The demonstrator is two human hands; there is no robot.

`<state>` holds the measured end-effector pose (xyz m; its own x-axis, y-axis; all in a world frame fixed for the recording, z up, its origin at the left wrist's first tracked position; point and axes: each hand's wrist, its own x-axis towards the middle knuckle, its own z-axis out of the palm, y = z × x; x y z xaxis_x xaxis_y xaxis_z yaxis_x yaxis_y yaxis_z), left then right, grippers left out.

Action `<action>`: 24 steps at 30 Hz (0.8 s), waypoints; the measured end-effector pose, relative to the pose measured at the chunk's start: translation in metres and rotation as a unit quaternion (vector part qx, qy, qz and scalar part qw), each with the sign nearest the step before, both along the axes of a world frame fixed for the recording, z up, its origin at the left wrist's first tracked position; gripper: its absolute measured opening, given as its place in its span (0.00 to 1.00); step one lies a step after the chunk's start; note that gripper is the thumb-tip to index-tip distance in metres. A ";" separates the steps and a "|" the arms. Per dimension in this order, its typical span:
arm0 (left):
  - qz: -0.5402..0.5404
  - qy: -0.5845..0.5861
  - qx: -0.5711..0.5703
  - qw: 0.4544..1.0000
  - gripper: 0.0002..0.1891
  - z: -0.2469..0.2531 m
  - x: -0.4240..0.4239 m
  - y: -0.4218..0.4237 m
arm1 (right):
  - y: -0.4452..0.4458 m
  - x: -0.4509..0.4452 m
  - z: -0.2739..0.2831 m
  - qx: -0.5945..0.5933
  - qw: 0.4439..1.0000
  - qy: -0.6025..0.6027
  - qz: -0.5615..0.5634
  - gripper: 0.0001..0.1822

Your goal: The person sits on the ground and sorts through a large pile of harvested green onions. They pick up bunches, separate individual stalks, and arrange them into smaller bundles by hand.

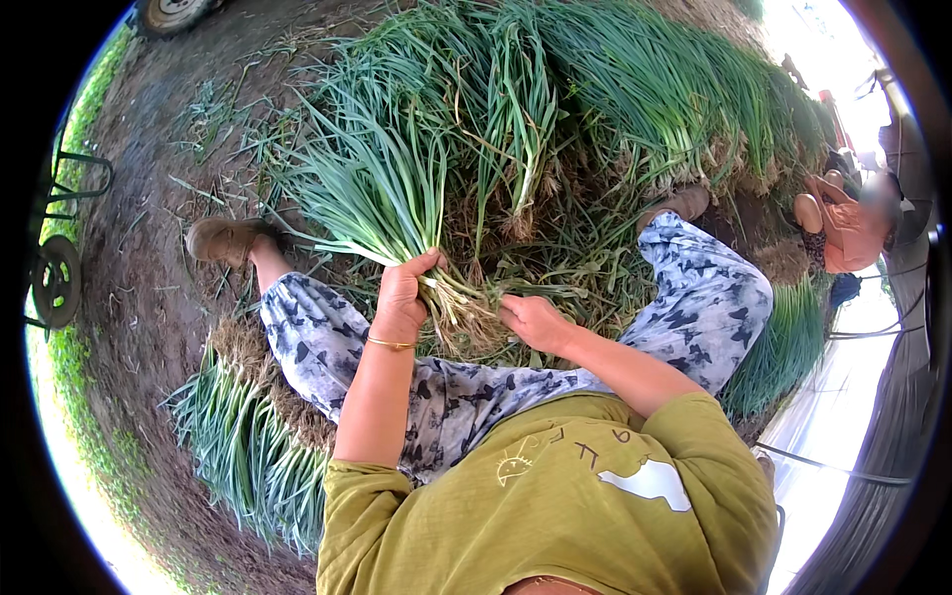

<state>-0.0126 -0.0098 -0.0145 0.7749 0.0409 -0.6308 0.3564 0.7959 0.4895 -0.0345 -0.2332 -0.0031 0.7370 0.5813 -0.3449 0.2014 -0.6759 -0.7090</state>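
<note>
My left hand (405,294) is closed around the lower stems of a bunch of green onions (394,197). Their long leaves fan out away from me, and the pale, stringy roots (465,320) hang towards my lap. Beside the root ends, my right hand (535,323) has its fingers drawn together on a thin, blurred plant strand (494,294). Just beyond the bunch, a few loose green onions (524,178) lie with roots pointing at me, against a large heap of green onions (654,82).
Leaf litter (595,279) covers the ground between my legs. Rows of bundled onions lie at left (253,439) and right (777,357). Another person (851,223) sits at far right. A tyre (172,13) stands at the top left, and a metal frame with a wheel (56,281) at the left edge.
</note>
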 end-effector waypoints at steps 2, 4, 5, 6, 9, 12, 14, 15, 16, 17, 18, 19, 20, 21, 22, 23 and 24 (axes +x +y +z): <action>0.001 -0.023 -0.026 0.999 0.06 -0.002 0.000 0.007 | -0.028 -0.007 -0.013 -0.084 0.994 -0.016 0.066 0.13; -0.007 -0.038 -0.002 0.999 0.06 0.006 0.001 0.007 | -0.048 -0.004 -0.037 -0.085 0.996 -0.034 -0.008 0.13; -0.015 -0.030 0.016 0.999 0.07 0.012 0.001 0.005 | -0.056 -0.002 -0.049 -0.086 0.994 -0.042 -0.045 0.13; -0.018 -0.018 0.038 0.999 0.07 0.017 -0.001 0.004 | -0.036 0.017 -0.030 -0.034 0.994 0.044 -0.096 0.15; -0.048 0.003 0.052 0.997 0.10 0.022 -0.001 -0.003 | 0.031 0.056 0.010 0.170 0.927 0.236 -0.238 0.12; -0.030 -0.048 0.040 0.998 0.10 0.019 0.000 -0.007 | 0.078 0.079 0.013 0.283 0.873 0.290 -0.272 0.11; -0.028 -0.044 0.043 0.998 0.10 0.013 0.001 -0.003 | 0.087 0.080 0.010 0.304 0.878 0.242 -0.278 0.11; -0.020 -0.035 0.047 0.998 0.10 0.011 0.001 -0.001 | 0.086 0.079 0.008 0.302 0.888 0.216 -0.271 0.11; -0.011 -0.025 0.051 0.998 0.10 0.008 0.001 0.002 | 0.083 0.079 0.007 0.300 0.897 0.188 -0.264 0.11; -0.019 -0.007 0.042 0.999 0.09 0.002 0.002 0.007 | 0.076 0.075 0.008 0.308 0.894 0.190 -0.263 0.11; -0.006 0.011 0.010 1.000 0.09 -0.002 0.002 0.011 | 0.067 0.067 0.019 0.314 0.892 0.195 -0.259 0.11; 0.003 0.028 -0.022 0.999 0.09 -0.005 0.004 0.013 | 0.056 0.060 0.027 0.320 0.889 0.198 -0.260 0.11; 0.028 0.021 -0.040 0.999 0.09 -0.005 0.004 0.014 | 0.042 0.054 0.026 0.280 0.922 0.146 -0.226 0.11; 0.033 0.012 -0.045 0.998 0.11 0.011 0.006 0.012 | 0.022 0.048 0.020 0.217 0.949 0.105 -0.202 0.11; 0.038 -0.018 -0.079 0.996 0.12 0.009 0.007 0.014 | 0.002 0.042 0.009 0.174 0.957 0.079 -0.219 0.11; 0.043 -0.046 -0.113 0.992 0.13 0.006 0.007 0.018 | -0.015 0.039 0.006 0.122 0.953 0.088 -0.262 0.11; 0.056 -0.071 -0.130 0.987 0.07 0.010 0.007 0.022 | -0.035 0.038 -0.001 0.034 0.959 0.039 -0.278 0.13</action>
